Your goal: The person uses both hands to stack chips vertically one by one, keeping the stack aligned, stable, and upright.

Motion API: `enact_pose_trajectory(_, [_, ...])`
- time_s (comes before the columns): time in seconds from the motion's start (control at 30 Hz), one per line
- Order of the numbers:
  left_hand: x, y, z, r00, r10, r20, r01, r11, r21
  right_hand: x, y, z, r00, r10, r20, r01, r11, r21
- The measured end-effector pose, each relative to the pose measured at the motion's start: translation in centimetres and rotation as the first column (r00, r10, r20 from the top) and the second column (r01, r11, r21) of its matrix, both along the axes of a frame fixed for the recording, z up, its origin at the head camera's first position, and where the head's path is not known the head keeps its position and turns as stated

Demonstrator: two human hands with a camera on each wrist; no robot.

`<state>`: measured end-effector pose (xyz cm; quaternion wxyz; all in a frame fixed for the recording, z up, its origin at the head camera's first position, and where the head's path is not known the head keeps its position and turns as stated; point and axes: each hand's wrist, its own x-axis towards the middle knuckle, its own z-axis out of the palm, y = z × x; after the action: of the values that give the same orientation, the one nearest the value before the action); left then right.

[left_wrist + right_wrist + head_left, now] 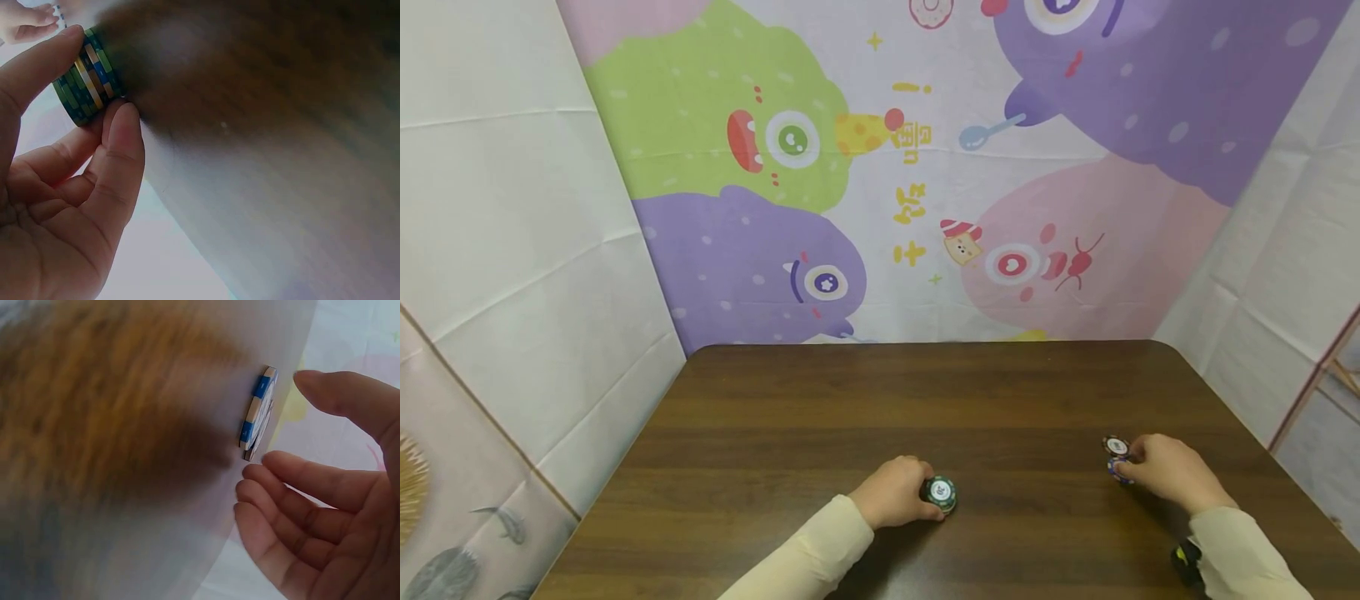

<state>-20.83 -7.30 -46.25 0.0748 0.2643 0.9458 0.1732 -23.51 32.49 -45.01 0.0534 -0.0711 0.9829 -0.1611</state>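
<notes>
Near the middle of the table, my left hand (891, 493) holds a short stack of poker chips (941, 493), with a green chip on top. Seen from the left wrist, thumb and fingers pinch the stack's edges (87, 78), where green, blue and yellow bands show. Over on the right, my right hand (1176, 471) reaches to a blue poker chip (1122, 472), beside a dark-edged poker chip (1116, 447). In the right wrist view the thumb and fingers stand apart around the blue-and-white chip (258, 409), with a gap between them and it.
The brown wooden table (820, 400) has rounded far corners. A cartoon-printed cloth (925, 300) hangs behind it, and white cloth panels (527, 208) stand at both sides. A dark object (1186, 560) sits at the right wrist.
</notes>
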Motion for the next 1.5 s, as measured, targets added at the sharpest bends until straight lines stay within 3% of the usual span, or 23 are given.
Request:
enact_pose_trajectory(0.83, [0.0, 0.0, 0.1, 1.0, 0.001, -0.007, -0.001, 1.0, -0.008, -0.2, -0.9, -0.7, 1.0, -0.006, 0.003, 0.006, 1.0, -0.01])
enact_pose_trajectory(1.07, [-0.1, 0.0, 0.1, 1.0, -0.001, -0.009, 0.001, 1.0, -0.013, -0.1, -1.2, -0.7, 0.999, 0.03, -0.042, -0.031, 0.999, -0.023])
enact_pose_trajectory(1.5, [-0.1, 0.0, 0.1, 1.0, 0.001, -0.001, -0.001, 1.0, -0.013, -0.2, -4.7, 1.2, 0.993, 0.109, -0.034, -0.112, 0.99, -0.086])
